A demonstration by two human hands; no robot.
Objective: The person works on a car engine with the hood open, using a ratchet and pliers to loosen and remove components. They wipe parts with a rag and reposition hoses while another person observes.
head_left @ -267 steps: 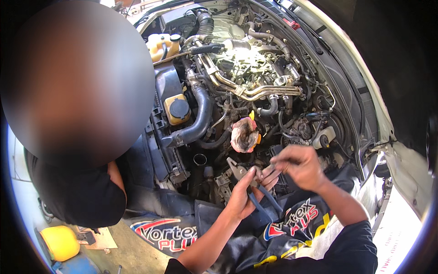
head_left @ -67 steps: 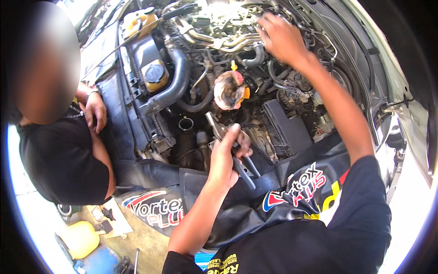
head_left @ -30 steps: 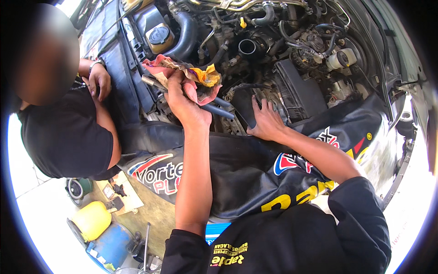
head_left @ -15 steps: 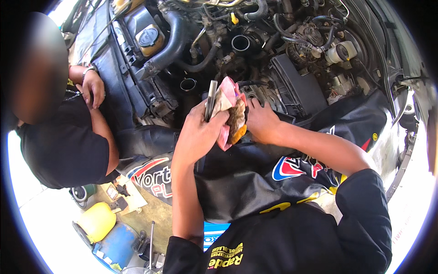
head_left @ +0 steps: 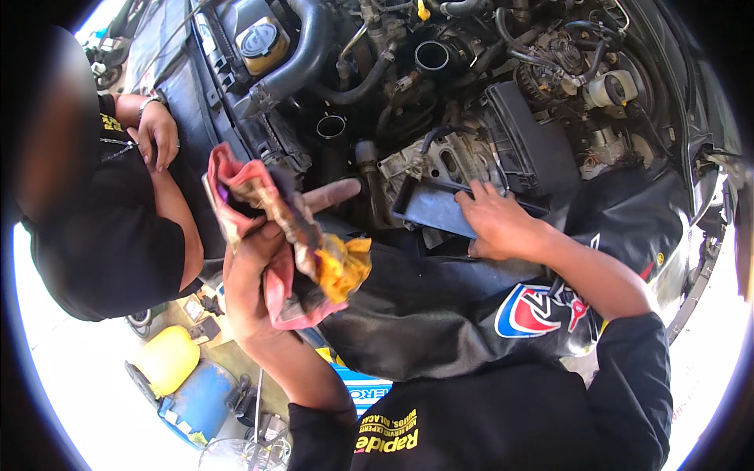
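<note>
A crumpled pink and yellow rag (head_left: 294, 243), stained dark in places, is bunched in my left hand (head_left: 255, 255). It is raised over the front edge of the engine bay, smeared by motion. A blurred tan, rod-like shape sticks out beyond the rag; I cannot tell if it is a finger or a tool. My right hand (head_left: 503, 224) closes over the right end of a shallow dark rectangular tray (head_left: 436, 208), thumb at its near side and fingers over its far rim. The tray sits low in the bay, beside a metal bracket (head_left: 436, 161) with slots.
Left of me, a person's hand (head_left: 159, 135) rests at the car's front edge. A black fender cover (head_left: 424, 302) drapes the near side. An open round pipe (head_left: 432, 55), a black ribbed box (head_left: 522, 141) and a coolant tank (head_left: 261, 45) surround the work. Yellow and blue containers (head_left: 196, 400) stand on the floor.
My left hand has swung left and nearer with the rag. My right hand has shifted right, and the tray and bracket now show. The view has shifted slightly.
</note>
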